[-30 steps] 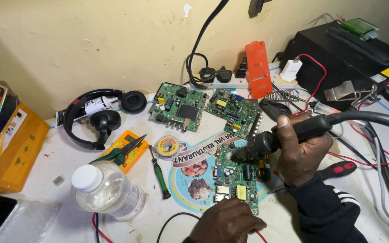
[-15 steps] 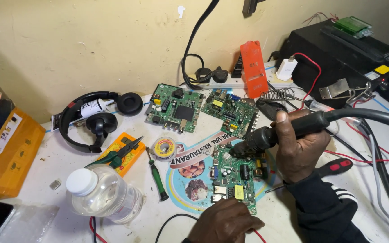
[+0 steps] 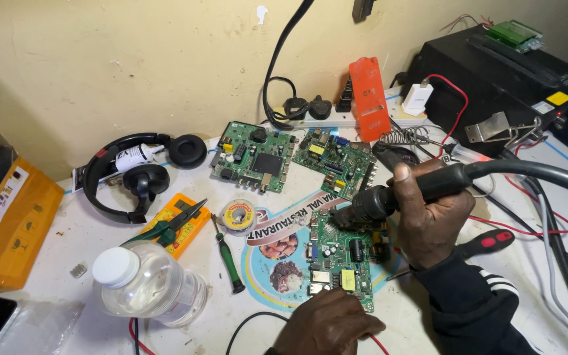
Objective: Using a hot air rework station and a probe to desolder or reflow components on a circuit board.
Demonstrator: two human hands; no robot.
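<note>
Head view: right hand (image 3: 432, 220) wrapped round a black hot-air wand (image 3: 409, 190), nozzle just above the green circuit board (image 3: 340, 260). Left hand (image 3: 327, 325) curled, pinning that board's near edge. Mid-job by the look; two more boards (image 3: 297, 158) waiting beyond it.

We see even, soft light, faint shadows beneath the fingers (image 3: 407, 197), sharp focus, and slight wide-angle bending at the edges.
</note>
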